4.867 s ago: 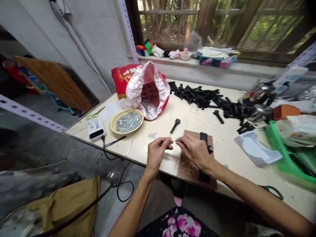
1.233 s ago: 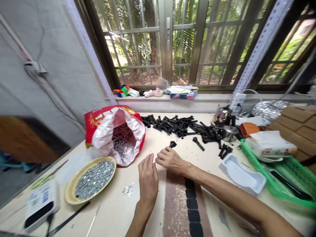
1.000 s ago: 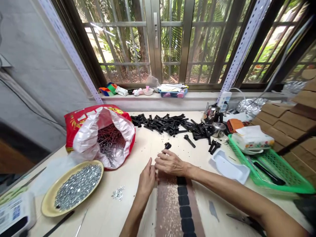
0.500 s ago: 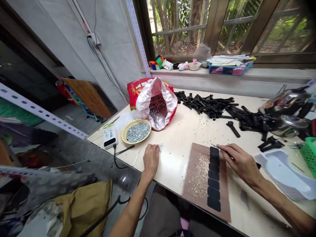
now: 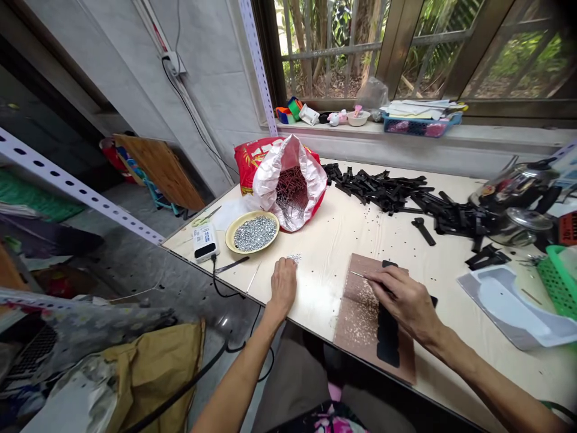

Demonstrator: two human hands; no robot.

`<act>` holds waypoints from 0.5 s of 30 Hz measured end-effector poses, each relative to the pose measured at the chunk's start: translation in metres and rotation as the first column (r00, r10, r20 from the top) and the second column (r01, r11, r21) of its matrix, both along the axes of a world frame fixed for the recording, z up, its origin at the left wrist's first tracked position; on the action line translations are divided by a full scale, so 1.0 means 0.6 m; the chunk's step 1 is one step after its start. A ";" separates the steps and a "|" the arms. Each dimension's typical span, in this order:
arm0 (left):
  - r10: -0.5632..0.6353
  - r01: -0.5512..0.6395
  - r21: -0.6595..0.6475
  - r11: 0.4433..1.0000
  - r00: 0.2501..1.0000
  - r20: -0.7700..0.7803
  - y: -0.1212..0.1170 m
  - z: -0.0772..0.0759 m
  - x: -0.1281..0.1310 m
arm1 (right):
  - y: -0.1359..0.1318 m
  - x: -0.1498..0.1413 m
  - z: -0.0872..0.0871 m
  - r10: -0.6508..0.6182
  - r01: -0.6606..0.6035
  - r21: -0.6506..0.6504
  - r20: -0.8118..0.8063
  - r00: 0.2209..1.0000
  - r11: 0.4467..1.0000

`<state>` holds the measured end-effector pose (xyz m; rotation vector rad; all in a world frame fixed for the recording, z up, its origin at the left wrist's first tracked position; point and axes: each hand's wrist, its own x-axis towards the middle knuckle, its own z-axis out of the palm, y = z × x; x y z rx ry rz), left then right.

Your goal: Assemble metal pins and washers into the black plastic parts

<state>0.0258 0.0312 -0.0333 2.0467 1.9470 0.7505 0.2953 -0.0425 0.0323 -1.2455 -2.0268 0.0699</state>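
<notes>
Your right hand [image 5: 406,297] clamped on a thin metal tool [image 5: 358,275], its tip jutting left beyond the grip — your left hand [image 5: 283,279] by small silvery pieces [image 5: 295,257], its grip impossible to tell

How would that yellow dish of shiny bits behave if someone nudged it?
The yellow dish has a smooth, firm-looking rim, so it would probably slide without bending. Its many shiny bits look like metal, so it may feel heavy. They lie loose, so tipping it could spill some.
</notes>
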 end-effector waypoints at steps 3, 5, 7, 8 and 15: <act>0.018 -0.010 -0.041 0.999 0.979 0.202 -0.003 0.006 -0.001 | 0.008 -0.036 0.004 0.026 -0.026 -0.013 -0.016 1.000 1.000; 0.041 0.021 -0.122 0.992 0.874 0.485 -0.009 0.020 0.005 | 0.013 -0.062 0.009 0.036 -0.037 -0.034 -0.018 0.999 0.999; 0.103 0.109 -0.212 0.971 0.608 0.787 -0.019 0.040 0.018 | 0.019 -0.086 0.014 0.038 -0.038 -0.062 0.007 0.999 0.997; 0.152 0.165 -0.242 0.956 0.429 0.891 -0.023 0.051 0.026 | 0.022 -0.097 0.015 0.034 -0.032 -0.072 0.023 0.999 0.997; 0.365 0.352 -0.320 0.879 -0.066 0.929 -0.044 0.096 0.060 | 0.035 -0.123 0.010 -0.056 0.063 -0.070 0.104 0.993 0.996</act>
